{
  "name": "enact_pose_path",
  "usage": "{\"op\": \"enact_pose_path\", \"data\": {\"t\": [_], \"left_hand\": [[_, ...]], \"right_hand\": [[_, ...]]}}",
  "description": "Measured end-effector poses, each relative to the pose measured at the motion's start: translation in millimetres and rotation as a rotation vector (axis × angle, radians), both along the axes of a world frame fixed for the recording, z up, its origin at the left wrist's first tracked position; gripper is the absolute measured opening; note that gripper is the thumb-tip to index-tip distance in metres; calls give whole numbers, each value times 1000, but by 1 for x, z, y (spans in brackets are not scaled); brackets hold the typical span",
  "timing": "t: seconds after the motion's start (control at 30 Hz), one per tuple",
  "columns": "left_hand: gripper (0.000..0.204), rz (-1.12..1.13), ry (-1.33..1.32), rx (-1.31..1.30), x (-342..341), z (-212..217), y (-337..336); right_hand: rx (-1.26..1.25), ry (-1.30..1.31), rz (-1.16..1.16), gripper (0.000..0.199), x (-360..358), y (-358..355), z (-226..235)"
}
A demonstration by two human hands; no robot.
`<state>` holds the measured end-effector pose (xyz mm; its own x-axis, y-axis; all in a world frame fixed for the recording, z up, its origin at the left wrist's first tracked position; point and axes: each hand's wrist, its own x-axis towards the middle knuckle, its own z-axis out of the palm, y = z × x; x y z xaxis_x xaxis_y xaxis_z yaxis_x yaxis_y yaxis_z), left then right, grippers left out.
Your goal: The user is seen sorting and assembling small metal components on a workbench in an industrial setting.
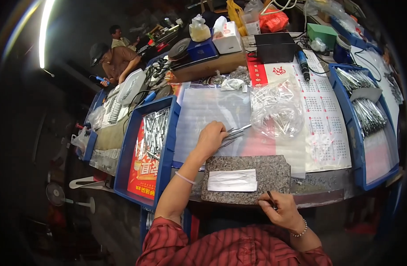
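My left hand [211, 137] reaches out over the plastic sheet [212, 102], its fingers closed at the end of a small bunch of slim silvery metal pieces [236, 134]. How many it grips is hidden by the fingers. Close to me lies a speckled stone slab [274, 170], with a white folded paper pad [232, 181] on it; thin marks or pieces on the pad are too small to tell. At the slab's near right corner, my right hand [282, 212] is closed around a thin dark tool [271, 200], whose kind I cannot make out.
To the left stands a blue bin [170, 146] of metal pieces; another blue bin [361, 155] holds bundles at right. A clear bag [278, 108] of slim pieces lies ahead. Behind are a black box [274, 48] and a blue rotary hand tool [302, 62]. A co-worker [121, 60] sits far left.
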<state>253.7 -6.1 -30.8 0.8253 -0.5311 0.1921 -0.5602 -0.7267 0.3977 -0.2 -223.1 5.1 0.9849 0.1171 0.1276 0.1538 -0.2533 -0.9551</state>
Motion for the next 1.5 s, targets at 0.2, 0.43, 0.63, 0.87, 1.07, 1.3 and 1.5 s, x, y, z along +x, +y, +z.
{"op": "enact_pose_path", "data": {"t": [0.2, 0.43, 0.63, 0.87, 1.07, 1.3, 1.5], "left_hand": [[12, -11, -49, -31, -2, -1, 4], [10, 64, -176, -161, -26, 18, 15], [12, -48, -163, -427, -138, 77, 4], [20, -268, 208, -496, -232, 78, 5], [18, -20, 972, -1148, -242, 73, 33], [14, -119, 966, -1291, -246, 64, 53], [16, -96, 619, -973, -251, 68, 63]], "right_hand": [[2, -24, -16, 10, 1, 1, 0], [-20, -13, -45, 10, -1, 7, 0], [455, 271, -114, 20, -9, 13, 3], [435, 155, 119, 12, -13, 22, 25], [402, 237, 143, 10, -12, 4, 41], [-442, -135, -261, 17, 97, -36, 37], [-1004, -302, -203, 12, 184, -57, -23]]}}
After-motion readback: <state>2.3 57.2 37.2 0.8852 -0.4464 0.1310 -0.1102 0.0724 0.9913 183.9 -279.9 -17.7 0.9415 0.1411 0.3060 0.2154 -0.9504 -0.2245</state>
